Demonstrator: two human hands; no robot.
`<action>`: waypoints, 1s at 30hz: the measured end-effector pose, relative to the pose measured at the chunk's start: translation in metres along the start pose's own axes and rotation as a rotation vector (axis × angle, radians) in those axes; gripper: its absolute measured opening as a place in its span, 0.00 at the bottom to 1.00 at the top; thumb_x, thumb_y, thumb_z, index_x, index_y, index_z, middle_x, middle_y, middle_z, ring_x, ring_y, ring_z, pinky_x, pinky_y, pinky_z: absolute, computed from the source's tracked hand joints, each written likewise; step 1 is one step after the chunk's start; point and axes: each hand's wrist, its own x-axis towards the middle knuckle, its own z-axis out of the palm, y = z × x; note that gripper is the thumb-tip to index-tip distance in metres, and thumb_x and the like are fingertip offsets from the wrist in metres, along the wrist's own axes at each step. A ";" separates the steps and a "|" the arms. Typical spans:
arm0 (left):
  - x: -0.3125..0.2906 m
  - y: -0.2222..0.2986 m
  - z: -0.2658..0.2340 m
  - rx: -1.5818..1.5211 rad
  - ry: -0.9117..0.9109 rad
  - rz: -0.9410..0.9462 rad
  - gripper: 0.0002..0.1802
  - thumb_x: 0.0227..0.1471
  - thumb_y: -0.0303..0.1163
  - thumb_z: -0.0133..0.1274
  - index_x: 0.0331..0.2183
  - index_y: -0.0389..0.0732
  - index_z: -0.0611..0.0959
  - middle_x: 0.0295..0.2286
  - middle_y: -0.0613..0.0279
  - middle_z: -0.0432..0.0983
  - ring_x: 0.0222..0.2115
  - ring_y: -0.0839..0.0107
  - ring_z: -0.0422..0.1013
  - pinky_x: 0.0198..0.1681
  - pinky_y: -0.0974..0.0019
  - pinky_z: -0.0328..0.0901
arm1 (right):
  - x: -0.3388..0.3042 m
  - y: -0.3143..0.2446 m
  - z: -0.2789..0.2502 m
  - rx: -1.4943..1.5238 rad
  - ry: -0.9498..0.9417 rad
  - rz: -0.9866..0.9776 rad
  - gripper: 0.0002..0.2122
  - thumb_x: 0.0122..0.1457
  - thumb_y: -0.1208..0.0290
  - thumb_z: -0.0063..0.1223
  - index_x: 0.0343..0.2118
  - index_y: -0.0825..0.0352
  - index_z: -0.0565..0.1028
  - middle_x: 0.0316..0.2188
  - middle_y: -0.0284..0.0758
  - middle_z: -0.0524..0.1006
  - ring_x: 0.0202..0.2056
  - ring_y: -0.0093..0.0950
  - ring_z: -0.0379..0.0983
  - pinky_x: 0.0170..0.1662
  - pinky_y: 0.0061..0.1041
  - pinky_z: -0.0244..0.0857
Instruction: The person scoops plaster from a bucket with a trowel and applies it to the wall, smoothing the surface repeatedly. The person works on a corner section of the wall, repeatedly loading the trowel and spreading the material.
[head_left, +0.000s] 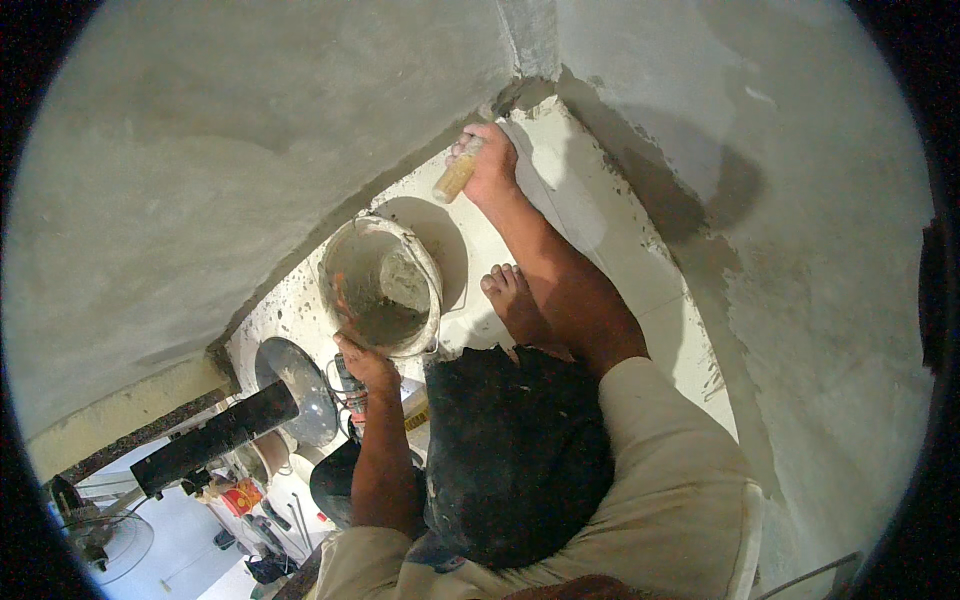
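Note:
My right hand (490, 162) is closed round the wooden handle of a trowel (455, 183), up by the corner where the two grey walls meet. Its blade is mostly hidden behind my hand, beside dark wet mortar (525, 94) at the foot of the corner. My left hand (367, 364) grips the near rim of a mortar-smeared bucket (432, 290). The bucket's mouth faces up, and grey mortar coats its inside and bottom. My bare foot (512, 295) rests on the pale floor between the bucket and my right forearm.
Plastered walls (250, 130) close in on the left and right (820, 230). A dark round disc (305, 390) and a black beam-like piece (215, 440) lie left of my left arm. Farther down-left are a fan (95, 540), a red item (241, 497) and scattered tools.

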 end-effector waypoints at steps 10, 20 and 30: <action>0.002 -0.005 0.006 0.058 -0.056 0.135 0.37 0.71 0.56 0.30 0.54 0.32 0.77 0.50 0.49 0.76 0.49 0.55 0.72 0.57 0.55 0.66 | -0.015 -0.008 0.009 0.006 0.001 -0.023 0.07 0.53 0.68 0.54 0.32 0.61 0.69 0.25 0.33 0.69 0.23 0.33 0.69 0.28 0.39 0.67; 0.000 -0.003 0.001 0.031 -0.011 0.114 0.37 0.72 0.56 0.31 0.58 0.32 0.73 0.54 0.49 0.73 0.51 0.54 0.71 0.57 0.54 0.64 | -0.025 0.003 0.006 -0.067 -0.037 -0.036 0.07 0.56 0.66 0.55 0.34 0.60 0.70 0.25 0.31 0.69 0.25 0.31 0.68 0.31 0.37 0.66; -0.003 -0.003 -0.005 0.109 -0.026 0.163 0.38 0.72 0.57 0.30 0.55 0.30 0.74 0.53 0.46 0.74 0.50 0.54 0.71 0.56 0.54 0.65 | -0.065 -0.007 0.048 -0.190 -0.151 -0.078 0.06 0.57 0.68 0.55 0.35 0.61 0.71 0.27 0.32 0.72 0.26 0.29 0.70 0.30 0.33 0.68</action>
